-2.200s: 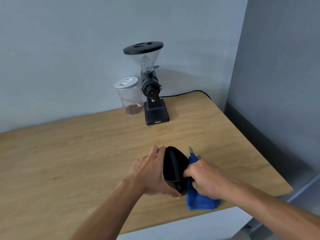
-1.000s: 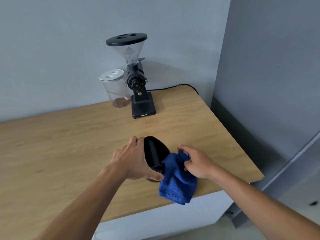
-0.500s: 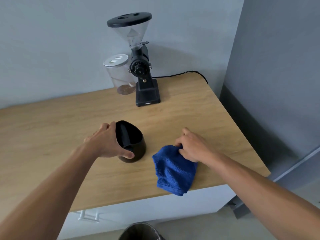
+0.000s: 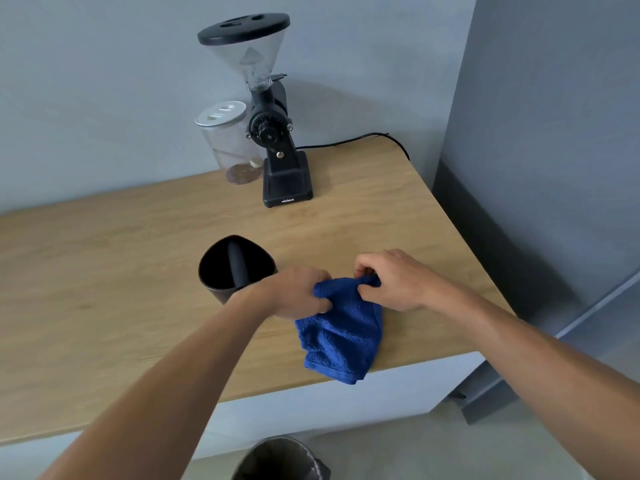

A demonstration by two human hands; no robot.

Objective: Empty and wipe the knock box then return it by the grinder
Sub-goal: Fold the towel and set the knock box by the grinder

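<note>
The black knock box (image 4: 231, 268) stands upright on the wooden counter (image 4: 104, 271), its bar visible across the dark inside. No hand touches it. Just right of it lies a blue cloth (image 4: 341, 334), its lower corner hanging over the counter's front edge. My left hand (image 4: 298, 294) pinches the cloth's upper left part. My right hand (image 4: 388, 280) pinches its upper right part. The black coffee grinder (image 4: 273, 133) with a clear hopper stands at the back of the counter, well beyond the knock box.
A clear jar (image 4: 228, 143) with a silver lid sits left of the grinder. A black cord (image 4: 363, 138) runs from the grinder to the counter's back right corner. A bin (image 4: 277, 460) stands on the floor below the front edge. A grey wall closes the right side.
My left hand let go of the knock box, which now stands alone, and moved right onto the blue cloth. Both hands now hold the cloth's top edge.
</note>
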